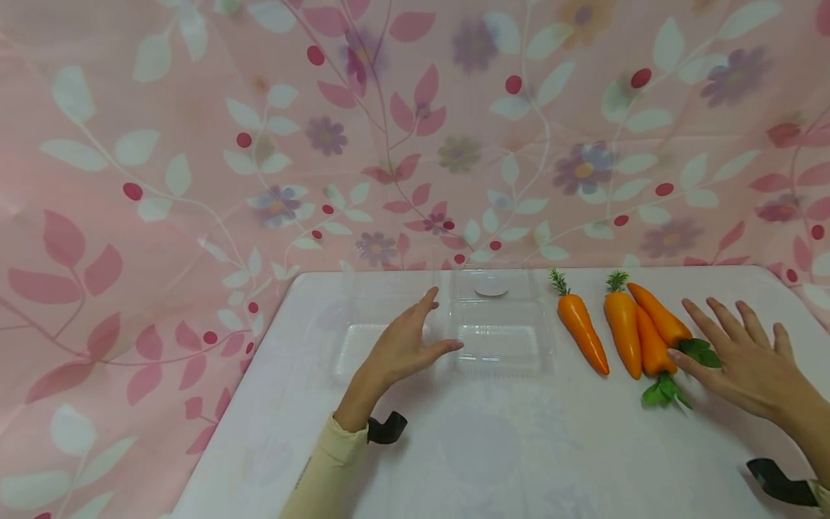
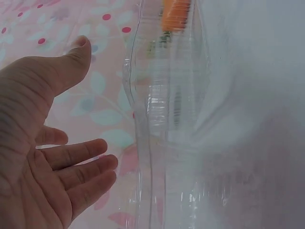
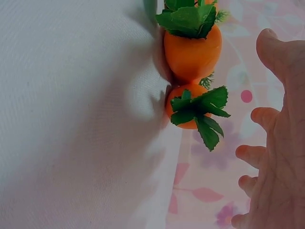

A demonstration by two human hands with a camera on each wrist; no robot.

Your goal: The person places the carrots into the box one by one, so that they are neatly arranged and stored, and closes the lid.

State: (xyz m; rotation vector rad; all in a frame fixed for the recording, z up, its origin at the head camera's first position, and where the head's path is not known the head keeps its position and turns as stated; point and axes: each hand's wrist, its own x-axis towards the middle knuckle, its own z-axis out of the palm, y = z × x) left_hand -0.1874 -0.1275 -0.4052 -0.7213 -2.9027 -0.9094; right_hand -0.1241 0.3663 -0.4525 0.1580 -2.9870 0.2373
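The table [image 1: 570, 454], near edge cut off, bears clear boxes [image 1: 502, 358], outlines faint; the left hand [image 1: 405, 342] partly hides one. This and the right hand [image 1: 752, 364] are empty, fingers apart. Four carrots [image 1: 583, 333] lie right of the boxes; the right thumb [image 1: 695, 366] overlaps one in the head view, but the right wrist view shows a gap.

Two containers [image 1: 499, 367] sit side by side on the tabletop [image 1: 480, 450], four carrots [image 1: 624, 339] just off to their right, leftmost one [image 1: 582, 331] a bit apart, backdrop [image 1: 415, 180] behind it all.
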